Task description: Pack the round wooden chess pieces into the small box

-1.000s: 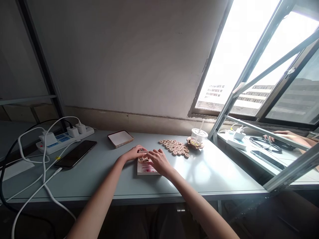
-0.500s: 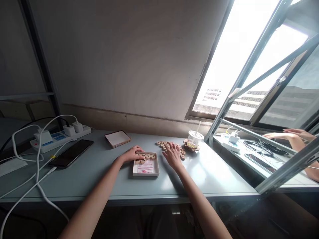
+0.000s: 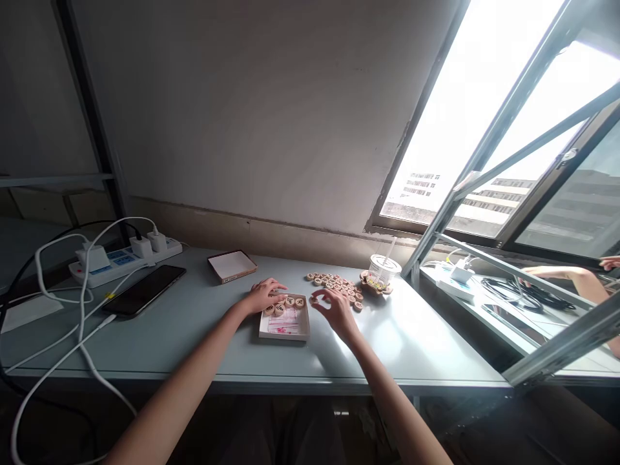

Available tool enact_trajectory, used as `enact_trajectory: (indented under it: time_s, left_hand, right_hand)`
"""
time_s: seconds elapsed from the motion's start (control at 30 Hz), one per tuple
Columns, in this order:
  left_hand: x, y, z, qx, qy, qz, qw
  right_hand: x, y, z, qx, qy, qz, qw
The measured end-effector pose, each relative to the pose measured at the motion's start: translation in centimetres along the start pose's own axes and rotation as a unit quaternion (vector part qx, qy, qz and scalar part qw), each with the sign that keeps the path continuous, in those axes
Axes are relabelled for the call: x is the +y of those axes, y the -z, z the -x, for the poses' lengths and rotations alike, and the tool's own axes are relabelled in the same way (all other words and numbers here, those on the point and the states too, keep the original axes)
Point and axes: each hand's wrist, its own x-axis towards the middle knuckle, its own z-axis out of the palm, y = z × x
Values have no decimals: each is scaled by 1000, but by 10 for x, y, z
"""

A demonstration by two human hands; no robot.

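Observation:
A shallow white box (image 3: 283,336) lies on the desk with several round wooden Chinese chess pieces (image 3: 289,301) in its far half and a red-printed sheet (image 3: 283,321) in a bag at its bottom. My left hand (image 3: 263,296) rests over the box's far left corner, fingers stretched above the pieces there. Just right of the box, my right hand (image 3: 336,310) pinches one Chinese chess piece (image 3: 314,299) between thumb and forefinger. Behind it spreads a loose group of Chinese chess pieces (image 3: 341,284), characters showing; my right hand hides a few.
The box lid (image 3: 233,266) lies behind on the left. A lidded plastic cup (image 3: 382,271) with a straw stands on a brown coaster (image 3: 365,282) at the back right. Far left are a phone (image 3: 145,290), a power strip (image 3: 119,259) and cables. A mirror (image 3: 484,284) stands at right.
My right hand has drawn back from the group toward the box and now has a piece in its fingertips. My left hand has lifted slightly, fingers straighter. The view has shifted a little.

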Motion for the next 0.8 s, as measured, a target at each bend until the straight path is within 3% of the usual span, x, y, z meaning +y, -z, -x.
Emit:
enact_trajectory:
  time_s: [0.17, 0.33, 0.47, 0.6, 0.7, 0.8]
  left_hand:
    - [0, -5, -1, -21, -59, 17, 998]
    - [-5, -7, -3, -22, -61, -4, 998]
    - [2, -9, -2, -7, -40, -28, 999]
    - [11, -15, -3, 12, -24, -45, 999]
    - [12, -21, -5, 21, -28, -58, 998]
    - [11, -24, -6, 25, -29, -50, 998]
  right_hand:
    - [-31, -10, -8, -78, 83, -16, 993]
    - [-35, -22, -9, -88, 101, 2, 991]
    - [-17, -19, -7, -55, 94, 43, 993]
    - [20, -21, -18, 24, 1, 152, 988]
    - [47, -30, -30, -9, -35, 206, 978]
    - [61, -38, -36, -41, -38, 185, 981]
